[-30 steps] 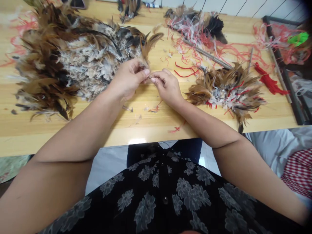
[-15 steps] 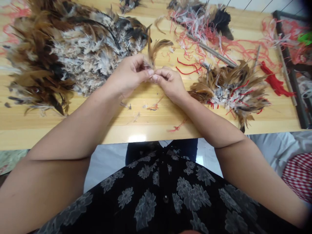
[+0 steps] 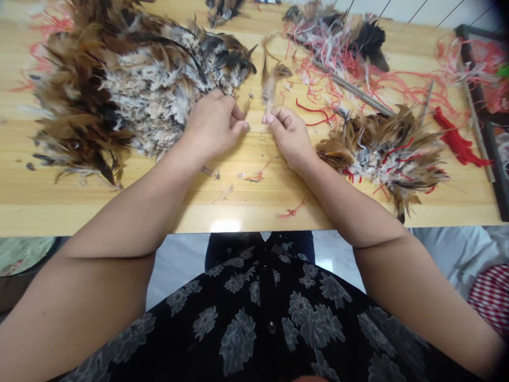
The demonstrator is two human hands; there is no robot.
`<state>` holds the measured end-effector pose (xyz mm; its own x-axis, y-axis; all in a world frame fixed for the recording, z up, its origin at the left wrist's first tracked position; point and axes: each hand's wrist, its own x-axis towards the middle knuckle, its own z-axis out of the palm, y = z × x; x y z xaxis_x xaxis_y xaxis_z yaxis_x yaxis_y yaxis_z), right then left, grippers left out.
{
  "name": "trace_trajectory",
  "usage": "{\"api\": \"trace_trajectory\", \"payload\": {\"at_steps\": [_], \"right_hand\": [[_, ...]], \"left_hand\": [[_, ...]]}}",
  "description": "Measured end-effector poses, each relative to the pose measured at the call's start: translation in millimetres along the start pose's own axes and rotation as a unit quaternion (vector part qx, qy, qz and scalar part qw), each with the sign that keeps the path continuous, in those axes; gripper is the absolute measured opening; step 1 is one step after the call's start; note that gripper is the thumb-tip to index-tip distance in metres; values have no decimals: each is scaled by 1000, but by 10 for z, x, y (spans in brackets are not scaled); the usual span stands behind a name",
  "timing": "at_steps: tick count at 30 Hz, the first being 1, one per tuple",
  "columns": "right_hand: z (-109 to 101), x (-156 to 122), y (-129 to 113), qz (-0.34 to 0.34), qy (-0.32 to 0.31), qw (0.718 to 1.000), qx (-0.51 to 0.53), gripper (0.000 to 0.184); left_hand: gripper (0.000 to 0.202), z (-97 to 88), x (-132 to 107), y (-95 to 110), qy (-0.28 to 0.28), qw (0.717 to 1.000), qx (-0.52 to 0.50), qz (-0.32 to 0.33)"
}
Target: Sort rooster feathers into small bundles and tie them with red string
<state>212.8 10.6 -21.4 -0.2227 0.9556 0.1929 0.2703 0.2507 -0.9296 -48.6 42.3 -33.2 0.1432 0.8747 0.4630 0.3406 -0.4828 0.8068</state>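
Note:
Between the thumb and fingers of my right hand (image 3: 289,133) is a small tuft of brown feathers (image 3: 269,85), tips pointing away from me. A thin pale strand (image 3: 261,135) dangles just below that pinch. My left hand (image 3: 214,126) is apart from the tuft, its fingers loosely curled and the thumb a little away from them. It hovers by the near right edge of a large heap of feather bundles (image 3: 149,101) with whitish fluffy bases. A blurred brownish wisp (image 3: 247,109) shows by its fingertips; whether they touch it is unclear.
Right of my hands lies a smaller feather pile (image 3: 382,154) with red ties, beside a red bundle of strips (image 3: 457,138). Behind are tangled pink and white strings (image 3: 330,48), a thin rod (image 3: 353,93) and a dark-framed tray (image 3: 493,159). Thread scraps (image 3: 293,213) lie near the table edge.
My hands were together at the tuft. The left has drawn away leftward and loosened, while the right still pinches the feathers. The whole view has shifted slightly.

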Motion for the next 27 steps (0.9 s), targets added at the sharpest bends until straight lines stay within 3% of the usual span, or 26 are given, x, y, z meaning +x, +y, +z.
{"api": "trace_trajectory", "payload": {"at_steps": [3,7,11,14,20,24,27], "right_hand": [[15,-8,-1,4,-5,1000,8,49],[12,-43,-29,4,-6,1000,7,51],[7,-67,-67,3,5,1000,4,50],[17,-60,-90,8,12,1000,17,45],[42,-46,-114,22,14,999,44,57],[62,-39,-57,18,17,998,58,62],[72,-32,-33,12,13,998,67,59]], "left_hand": [[45,67,-40,-87,-27,999,23,-33],[52,23,-16,-149,-35,996,15,-80],[51,-52,50,-112,-28,999,13,-42],[49,-33,103,-30,-11,999,-36,-39],[66,115,59,304,-68,975,-188,-96],[64,162,-41,557,-62,973,-201,-96],[61,158,-53,598,-64,975,-189,-95]]}}
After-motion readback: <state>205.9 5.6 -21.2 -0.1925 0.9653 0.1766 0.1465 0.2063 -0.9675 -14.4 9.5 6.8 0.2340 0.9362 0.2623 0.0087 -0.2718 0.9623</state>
